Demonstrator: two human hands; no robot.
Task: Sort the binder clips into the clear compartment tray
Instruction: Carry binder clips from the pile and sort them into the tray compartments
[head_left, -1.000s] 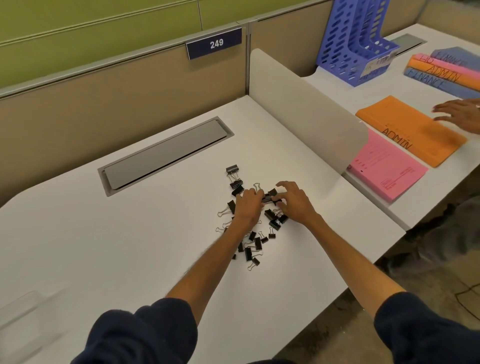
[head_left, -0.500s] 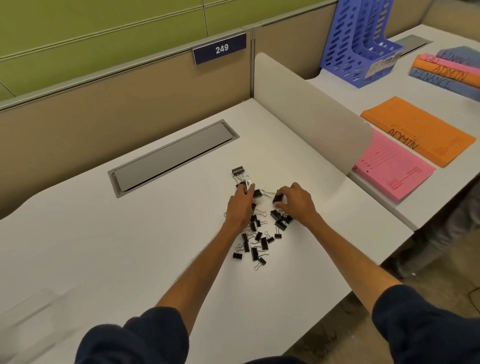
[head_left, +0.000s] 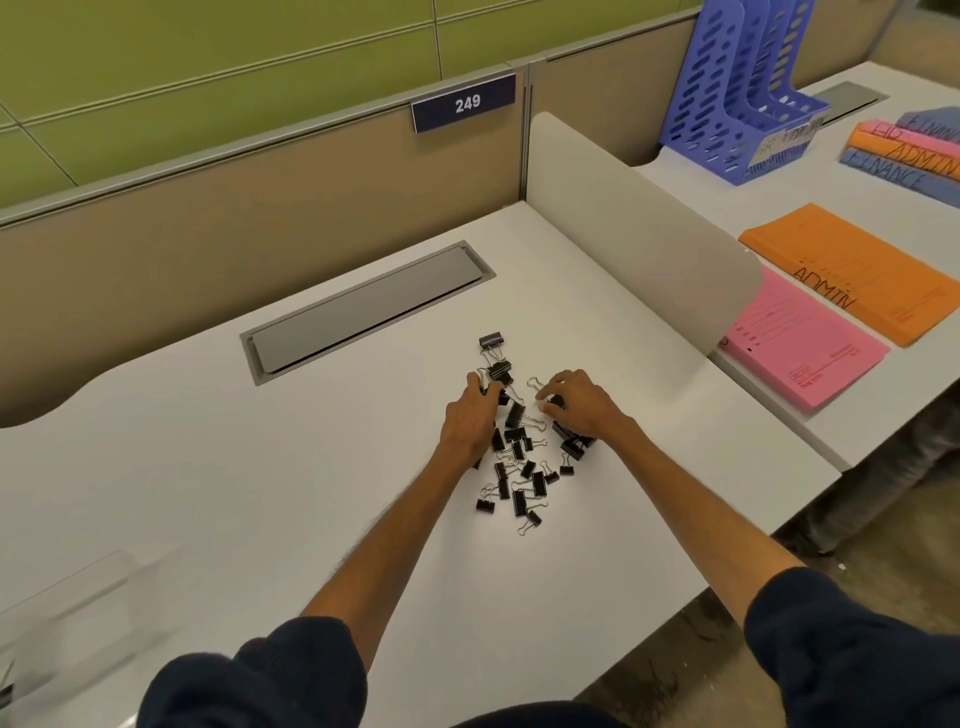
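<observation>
Open desk (head_left: 270, 467) — hands (head_left: 467, 423) (head_left: 584, 408) among binder clips (head_left: 519, 503)

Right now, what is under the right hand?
Black binder clips poke out beneath the right hand on the white desk, one between its fingertips. Whatever lies under the palm is covered.

Number plate (head_left: 464, 103): we read "249", white on dark blue, on the partition (head_left: 260, 218).
Flat orange folder (head_left: 852, 275): we read "ADMIN", handwritten in black.
Stacked orange folder (head_left: 906, 149): we read "ADMIN".
Stacked blue folder (head_left: 883, 172): we read "FINANCE".
Pink form (head_left: 800, 348): print too small for us.
</observation>
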